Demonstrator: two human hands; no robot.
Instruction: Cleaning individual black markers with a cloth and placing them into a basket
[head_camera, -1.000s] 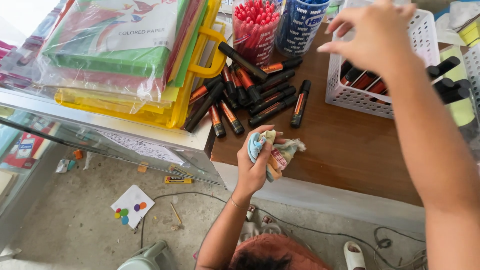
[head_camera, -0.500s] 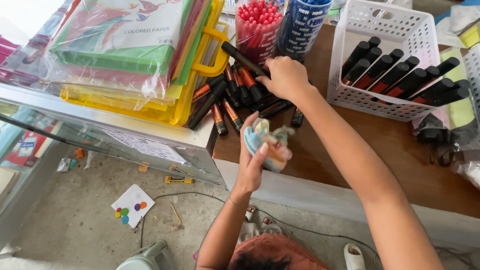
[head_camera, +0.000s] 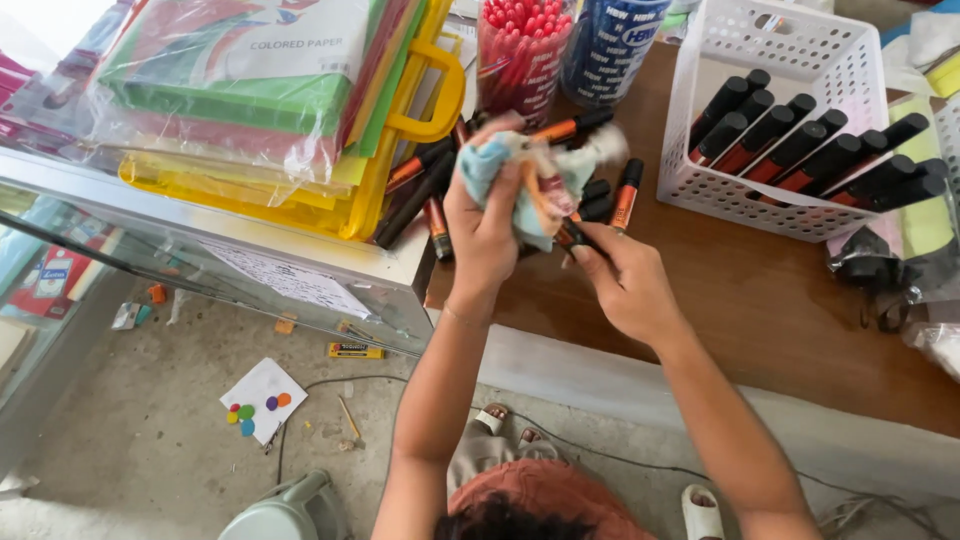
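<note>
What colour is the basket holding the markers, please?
White basket, clearest in the head view.

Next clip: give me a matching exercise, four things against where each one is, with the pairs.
Things:
1. cloth
2. white basket
3. red pens
4. paper sheet with coloured dots

Places:
A. on the floor
B. in the left hand
C. in a clear tub
D. on the wooden table, holding black markers

Pairs: 1-B, 2-D, 3-C, 4-A
</note>
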